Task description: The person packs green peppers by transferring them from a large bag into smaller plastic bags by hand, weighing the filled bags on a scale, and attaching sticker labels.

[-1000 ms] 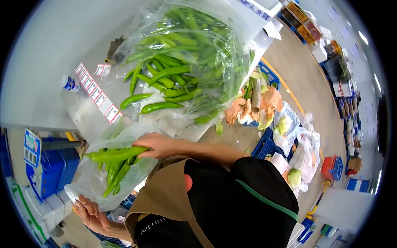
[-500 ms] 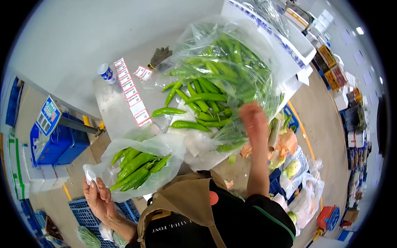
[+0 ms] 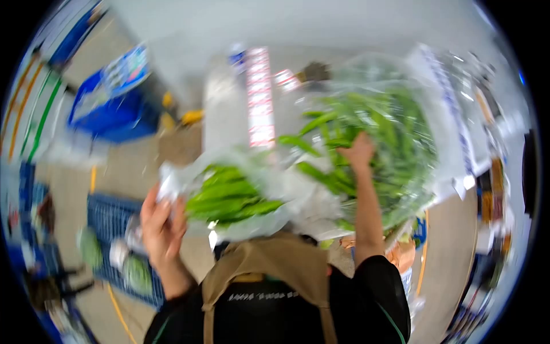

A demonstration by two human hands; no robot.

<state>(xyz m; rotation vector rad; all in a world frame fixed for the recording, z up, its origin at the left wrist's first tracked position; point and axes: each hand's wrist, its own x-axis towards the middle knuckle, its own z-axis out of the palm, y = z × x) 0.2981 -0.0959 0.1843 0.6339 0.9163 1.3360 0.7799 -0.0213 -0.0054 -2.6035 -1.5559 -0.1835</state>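
My left hand (image 3: 163, 223) pinches the gathered white edge of a clear plastic bag (image 3: 258, 172), which hangs open toward me. Inside it lies a bunch of long green peppers (image 3: 232, 195). My right hand (image 3: 360, 150) reaches into the loose green peppers (image 3: 321, 175) at the mouth of a large clear bag (image 3: 427, 198) on the table. Its fingertips touch the peppers, but blur hides whether they close on one. More peppers fill the large bag.
On the metal table (image 3: 223, 109) lie a strip of printed labels (image 3: 259, 97), a small label piece (image 3: 287, 80) and a dark glove (image 3: 316, 71). A blue-and-white can (image 3: 237, 57) stands behind. Blue crates (image 3: 117, 223) with vegetables sit on the floor at left.
My right hand has moved from above the large bag's near side into the loose peppers. My left hand still holds the smaller bag. The view has turned and blurred.
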